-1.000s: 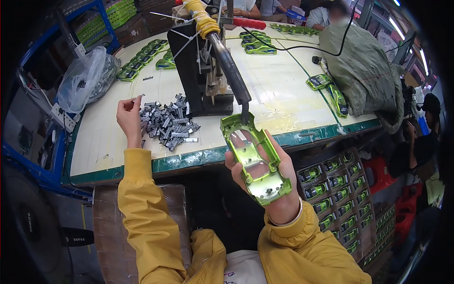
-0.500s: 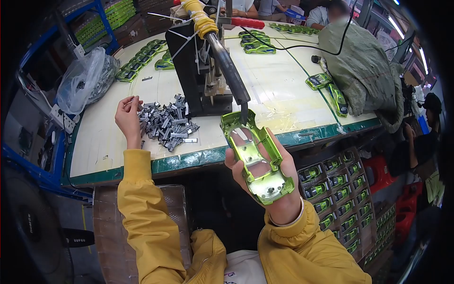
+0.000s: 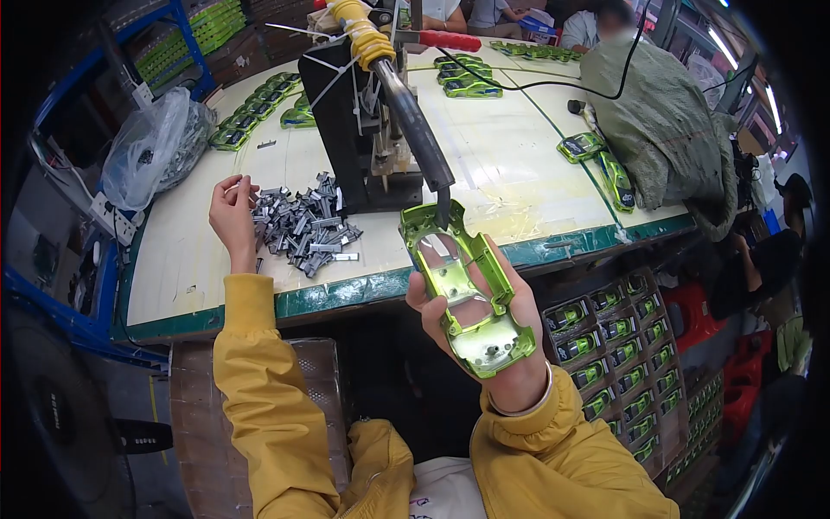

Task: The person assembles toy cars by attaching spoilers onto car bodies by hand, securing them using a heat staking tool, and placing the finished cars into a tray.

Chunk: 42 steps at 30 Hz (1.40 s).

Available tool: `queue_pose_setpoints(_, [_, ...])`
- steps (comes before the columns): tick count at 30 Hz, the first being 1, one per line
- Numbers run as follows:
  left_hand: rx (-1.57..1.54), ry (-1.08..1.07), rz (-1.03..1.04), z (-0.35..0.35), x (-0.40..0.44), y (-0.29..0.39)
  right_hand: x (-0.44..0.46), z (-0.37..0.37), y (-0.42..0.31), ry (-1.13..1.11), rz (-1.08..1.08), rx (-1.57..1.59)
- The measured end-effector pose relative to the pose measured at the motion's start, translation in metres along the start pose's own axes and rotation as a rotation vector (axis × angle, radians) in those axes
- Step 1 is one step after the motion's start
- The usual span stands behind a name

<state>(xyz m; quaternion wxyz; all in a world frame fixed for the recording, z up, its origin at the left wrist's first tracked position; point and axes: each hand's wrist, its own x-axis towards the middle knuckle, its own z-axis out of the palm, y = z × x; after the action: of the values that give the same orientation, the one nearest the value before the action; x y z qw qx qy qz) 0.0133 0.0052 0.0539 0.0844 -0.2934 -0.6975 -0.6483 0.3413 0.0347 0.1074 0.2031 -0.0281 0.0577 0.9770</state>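
Observation:
My right hand [image 3: 517, 324] is wrapped round a green toy car shell [image 3: 482, 340], its hollow underside facing up. The shell's far end is at the dark tip of a metal rod [image 3: 417, 130] on the bench machine [image 3: 333, 130]. My left hand [image 3: 232, 216] is raised at the left edge of a pile of small grey parts [image 3: 311, 227], thumb and fingertips pressed together. Whatever is between those fingertips is too small to make out.
Rows of green car shells [image 3: 252, 112] lie on the table [image 3: 510, 173]. A plastic bag [image 3: 147, 151] stands left, a large sack [image 3: 661, 130] right. Trays of cars [image 3: 618, 355] are at the lower right. A person [image 3: 596, 30] sits across the table.
The fingers of my left hand have curled in and shifted slightly left. The car shell has stayed at the rod's tip, with only a slight shift.

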Motion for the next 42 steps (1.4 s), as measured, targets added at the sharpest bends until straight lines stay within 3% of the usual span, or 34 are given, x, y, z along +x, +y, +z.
queue_pose_setpoints(32, [-0.051,-0.032,-0.049,0.001,-0.001,-0.002,0.0,0.003,0.002,0.01,-0.03,-0.049])
queue_pose_setpoints(35, [-0.115,-0.055,0.031,-0.002,0.003,-0.015,-0.01,-0.011,-0.008,0.043,-0.037,-0.086])
queue_pose_setpoints(37, [0.015,-0.008,0.108,-0.005,0.008,-0.029,-0.026,-0.029,-0.02,0.104,-0.058,-0.127])
queue_pose_setpoints(40, [-0.192,-0.042,-0.004,-0.006,0.018,-0.048,-0.056,-0.061,-0.04,0.165,-0.23,-0.248])
queue_pose_setpoints(42, [0.02,-0.07,-0.052,-0.016,0.032,-0.055,-0.097,-0.075,-0.06,0.245,-0.38,-0.261])
